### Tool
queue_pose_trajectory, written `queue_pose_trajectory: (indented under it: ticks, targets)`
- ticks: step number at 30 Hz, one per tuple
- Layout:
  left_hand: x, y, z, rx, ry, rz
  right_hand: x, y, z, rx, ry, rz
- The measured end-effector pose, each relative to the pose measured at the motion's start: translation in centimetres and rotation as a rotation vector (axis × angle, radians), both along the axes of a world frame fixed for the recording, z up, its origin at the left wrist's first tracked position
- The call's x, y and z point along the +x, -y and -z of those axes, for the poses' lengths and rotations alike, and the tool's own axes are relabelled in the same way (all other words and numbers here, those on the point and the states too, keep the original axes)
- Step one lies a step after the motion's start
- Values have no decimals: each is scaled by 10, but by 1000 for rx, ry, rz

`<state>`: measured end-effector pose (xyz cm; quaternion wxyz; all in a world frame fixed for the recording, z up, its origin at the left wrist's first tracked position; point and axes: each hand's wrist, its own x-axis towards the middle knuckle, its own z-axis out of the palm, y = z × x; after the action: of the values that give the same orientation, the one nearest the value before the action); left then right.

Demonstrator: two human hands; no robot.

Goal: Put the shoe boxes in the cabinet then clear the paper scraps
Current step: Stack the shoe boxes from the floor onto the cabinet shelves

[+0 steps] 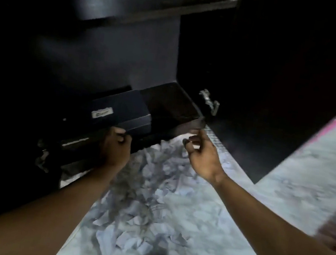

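Observation:
A dark cabinet (144, 43) stands open ahead, its bottom shelf low near the floor. A dark blue shoe box (121, 111) with a white label lies on that shelf at the left. My left hand (116, 148) is closed against the box's near edge. A second dark box (170, 106) sits to its right on the same shelf. My right hand (202, 154) hovers by that box's front corner, fingers curled, fingertip touching the edge; no grip shows. Crumpled white paper scraps (146, 207) cover the floor below both arms.
The open cabinet door (275, 99) stands dark at the right, with a metal hinge (209, 103) at its inner edge. Another hinge (41, 156) shows low left. An upper shelf (151, 0) overhangs. The pale marble floor (308, 174) runs to the right.

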<state>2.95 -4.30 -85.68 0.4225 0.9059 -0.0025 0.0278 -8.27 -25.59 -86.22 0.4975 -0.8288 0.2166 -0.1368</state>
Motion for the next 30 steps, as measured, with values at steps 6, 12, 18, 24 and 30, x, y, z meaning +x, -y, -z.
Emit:
queue_pose_trajectory:
  ticks: [6, 12, 18, 24, 30]
  targets:
    - [-89, 110, -10, 99, -37, 519, -159, 49, -22, -78, -2, 157]
    - [-230, 189, -3, 38, -140, 979, -335, 62, -33, -124, -68, 453]
    - [-362, 222, 14, 12, -283, 1328, -491, 49, -29, -219, -136, 858]
    - [-451, 243, 30, 78, -513, 1497, -619, 34, -18, -255, -230, 1424]
    - [-492, 248, 46, 169, -712, 1511, -675, 19, 5, 171, -376, 1552]
